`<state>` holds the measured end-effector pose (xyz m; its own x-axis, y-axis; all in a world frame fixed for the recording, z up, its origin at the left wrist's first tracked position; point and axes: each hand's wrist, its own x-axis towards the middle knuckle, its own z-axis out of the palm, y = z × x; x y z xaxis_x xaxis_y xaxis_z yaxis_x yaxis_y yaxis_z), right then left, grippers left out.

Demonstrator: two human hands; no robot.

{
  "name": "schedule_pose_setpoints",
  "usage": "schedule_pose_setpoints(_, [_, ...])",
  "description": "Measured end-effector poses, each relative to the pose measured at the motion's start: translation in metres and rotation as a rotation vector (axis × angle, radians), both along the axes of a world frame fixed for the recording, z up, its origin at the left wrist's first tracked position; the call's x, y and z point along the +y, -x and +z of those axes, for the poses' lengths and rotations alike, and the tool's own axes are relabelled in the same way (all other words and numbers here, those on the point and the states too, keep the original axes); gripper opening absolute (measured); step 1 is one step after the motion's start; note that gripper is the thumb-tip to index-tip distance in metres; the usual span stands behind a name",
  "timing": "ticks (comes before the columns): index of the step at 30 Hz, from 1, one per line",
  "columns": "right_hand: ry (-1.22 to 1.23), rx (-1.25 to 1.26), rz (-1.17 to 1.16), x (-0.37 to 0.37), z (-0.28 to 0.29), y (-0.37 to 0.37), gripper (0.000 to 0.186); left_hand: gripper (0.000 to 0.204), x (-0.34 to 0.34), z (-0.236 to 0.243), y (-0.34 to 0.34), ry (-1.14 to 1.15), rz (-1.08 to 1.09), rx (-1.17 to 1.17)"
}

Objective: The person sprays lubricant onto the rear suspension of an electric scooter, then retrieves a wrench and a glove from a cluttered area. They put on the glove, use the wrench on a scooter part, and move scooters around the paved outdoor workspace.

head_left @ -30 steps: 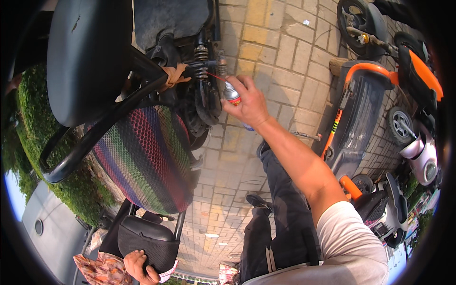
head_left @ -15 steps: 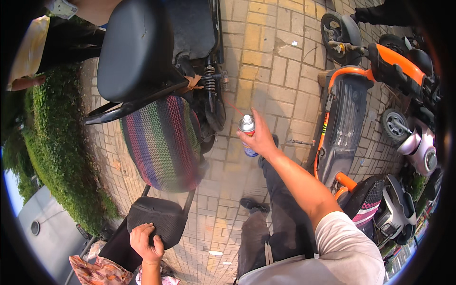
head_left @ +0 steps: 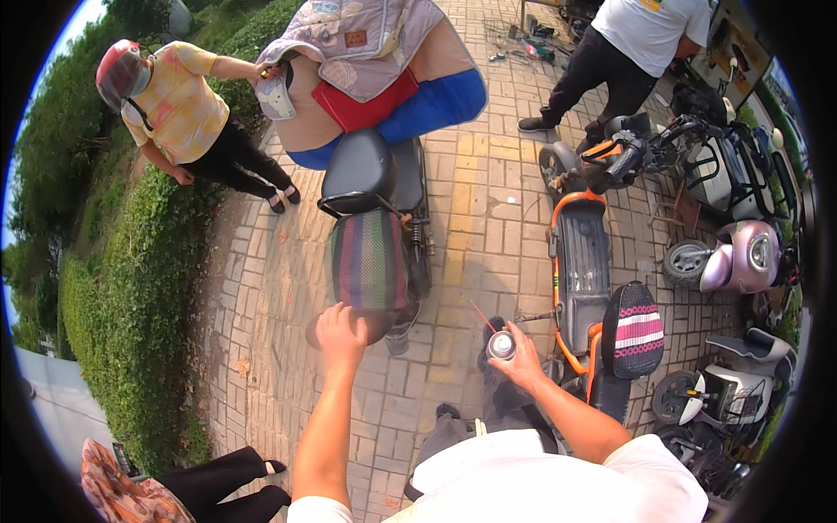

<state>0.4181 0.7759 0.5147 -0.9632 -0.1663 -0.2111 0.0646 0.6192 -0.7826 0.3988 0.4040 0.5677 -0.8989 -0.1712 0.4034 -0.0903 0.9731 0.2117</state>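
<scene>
The right hand point(head_left: 520, 356), right of centre in the lower half of the frame, is curling its fingers around one spray can point(head_left: 501, 346). The can is sitting between thumb and fingers with its pale top facing the camera, and one thin red straw point(head_left: 482, 314) is pointing from it toward the upper left. The left hand point(head_left: 342, 331), left of centre, is resting with loosely spread fingers on one dark rounded backrest point(head_left: 381, 326); it is gripping nothing that shows. The can is lying to the right of the left fingers, well apart from them.

Above the left hand, one striped seat cover point(head_left: 370, 261) and one black front seat point(head_left: 359, 166) are lining up toward the upper centre, where one patterned quilted cover point(head_left: 375, 44) is spreading.

Three other people are showing: one in a red helmet point(head_left: 118, 74) at the upper left, one in a white shirt point(head_left: 649, 30) at the upper right, and one in black trousers point(head_left: 222, 488) at the lower left. Along the right side, one orange scooter point(head_left: 582, 261), one pinkish scooter point(head_left: 741, 257) and one white scooter point(head_left: 728, 392) are standing.
</scene>
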Motion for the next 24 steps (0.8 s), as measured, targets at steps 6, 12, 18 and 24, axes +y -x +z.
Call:
schedule_pose_setpoints(6, [0.061, 0.134, -0.366, 0.061, 0.07, -0.118, 0.089, 0.035, 0.066, -0.037, -0.14, -0.7, -0.165, -0.466])
schedule_pose_setpoints(12, [0.101, 0.123, -0.579, 0.075, 0.13, -0.213, 0.085, 0.036, 0.012, -0.132, -0.341, -0.507, -0.182, -1.144])
schedule_pose_setpoints(18, [0.11, 0.135, -0.637, 0.082, 0.14, -0.26, 0.086, 0.032, -0.009, -0.086, -0.397, -0.789, 0.385, -1.147])
schedule_pose_setpoints(24, [0.092, 0.12, -0.654, 0.089, 0.138, -0.3, 0.086, 0.041, -0.021, -0.126, -0.39, -0.639, 0.16, -1.15])
